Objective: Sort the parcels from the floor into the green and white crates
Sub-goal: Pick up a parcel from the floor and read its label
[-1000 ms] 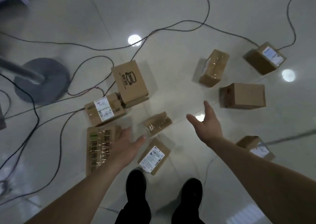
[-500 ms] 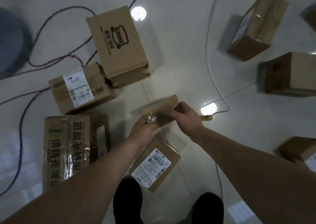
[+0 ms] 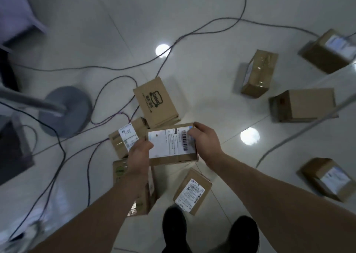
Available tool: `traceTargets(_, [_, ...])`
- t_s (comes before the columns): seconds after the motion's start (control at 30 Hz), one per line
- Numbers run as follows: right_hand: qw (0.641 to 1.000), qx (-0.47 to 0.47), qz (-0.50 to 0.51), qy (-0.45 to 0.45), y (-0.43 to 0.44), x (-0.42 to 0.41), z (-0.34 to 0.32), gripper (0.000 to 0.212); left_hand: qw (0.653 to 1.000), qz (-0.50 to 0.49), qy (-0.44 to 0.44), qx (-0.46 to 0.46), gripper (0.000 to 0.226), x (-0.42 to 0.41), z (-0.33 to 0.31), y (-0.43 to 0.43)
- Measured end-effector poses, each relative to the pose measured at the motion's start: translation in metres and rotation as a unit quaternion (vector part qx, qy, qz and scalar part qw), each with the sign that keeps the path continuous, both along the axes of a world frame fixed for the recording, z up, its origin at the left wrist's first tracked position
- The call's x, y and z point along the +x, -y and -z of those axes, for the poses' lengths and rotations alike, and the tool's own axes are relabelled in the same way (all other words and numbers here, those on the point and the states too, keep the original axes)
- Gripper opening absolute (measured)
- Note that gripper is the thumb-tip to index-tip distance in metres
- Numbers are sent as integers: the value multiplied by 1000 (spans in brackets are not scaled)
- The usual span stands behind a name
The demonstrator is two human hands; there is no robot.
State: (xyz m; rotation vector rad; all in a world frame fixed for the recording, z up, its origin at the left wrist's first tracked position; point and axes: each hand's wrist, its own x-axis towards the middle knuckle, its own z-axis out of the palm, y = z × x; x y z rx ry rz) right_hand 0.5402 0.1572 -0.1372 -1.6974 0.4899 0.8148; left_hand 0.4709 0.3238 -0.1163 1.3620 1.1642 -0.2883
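Observation:
A small cardboard parcel (image 3: 171, 146) with a white shipping label facing up is lifted off the floor between both hands. My left hand (image 3: 139, 156) grips its left end, thumb on the label. My right hand (image 3: 205, 141) grips its right end, fingers curled over the top edge. Several other cardboard parcels lie on the pale tiled floor: a printed box (image 3: 157, 102), a labelled box (image 3: 125, 139) behind my left hand, a taped box (image 3: 148, 193) under my left forearm, and a labelled parcel (image 3: 192, 191) near my feet. No crate is in view.
More parcels lie to the right: a taped box (image 3: 257, 73), a plain box (image 3: 304, 105), and labelled boxes at far right (image 3: 331, 50) and lower right (image 3: 329, 179). Cables (image 3: 92, 137) snake across the floor. A round grey stand base (image 3: 67, 110) sits at left. My black shoes (image 3: 174, 227) are below.
Both hands reached down, closed on the small parcel on the floor, then lifted it and turned it so its white label faces up. The view has pulled back from the floor.

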Motion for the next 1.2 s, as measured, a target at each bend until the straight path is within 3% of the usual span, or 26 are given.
traceTargets(0.17, [993,5,114,38,12,15,-133,39,998,13,61,-12,37,27,-137,18])
traceTargets(0.27, [982,17,179,57,38,18,-212,42,992,59,109,-36,43,44,-218,42])
traceTargets(0.47, [942,22,314,117,109,1,-347,52,960,190,190,-79,35,60,-343,102])
traceTargets(0.6, [889,29,427,164,165,-35,-413,44,910,320,238,-111,42,55,-403,157])
traceTargets(0.77, [814,13,547,197,229,-96,-486,50,848,419,274,-173,42,29,-466,232])
traceTargets(1.2, [626,-69,712,310,359,-334,-601,44,703,604,260,-271,38,-130,-571,404])
